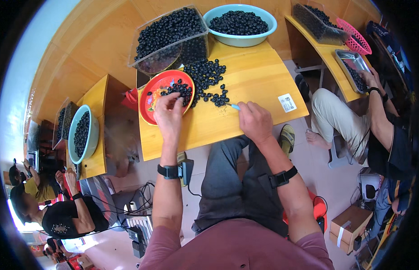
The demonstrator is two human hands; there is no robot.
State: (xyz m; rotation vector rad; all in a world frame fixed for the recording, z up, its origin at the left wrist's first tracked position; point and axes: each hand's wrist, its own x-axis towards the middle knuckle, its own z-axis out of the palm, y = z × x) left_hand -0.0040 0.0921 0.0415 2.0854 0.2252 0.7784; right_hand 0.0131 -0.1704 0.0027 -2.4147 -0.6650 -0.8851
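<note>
Fingers of right hand (255, 120) grasping blue tool (233, 106); left hand (169, 112) pinching berries (205, 78) (red plate (151, 92) beside)

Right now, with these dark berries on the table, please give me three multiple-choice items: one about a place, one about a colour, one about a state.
1. Where does the left hand rest?
A. on the red plate
B. in the clear box
C. on the knee

2. What colour is the bowl at the far edge of the table?
A. red
B. light blue-green
C. black

3. What state is the right hand in?
A. open and flat
B. closed around a thin light-blue tool
C. hidden under the table

Answers:
1 A, the fingers lie over the berries on the plate.
2 B, its rim shows that colour.
3 B, the tool's tip sticks out of the fist.
</note>
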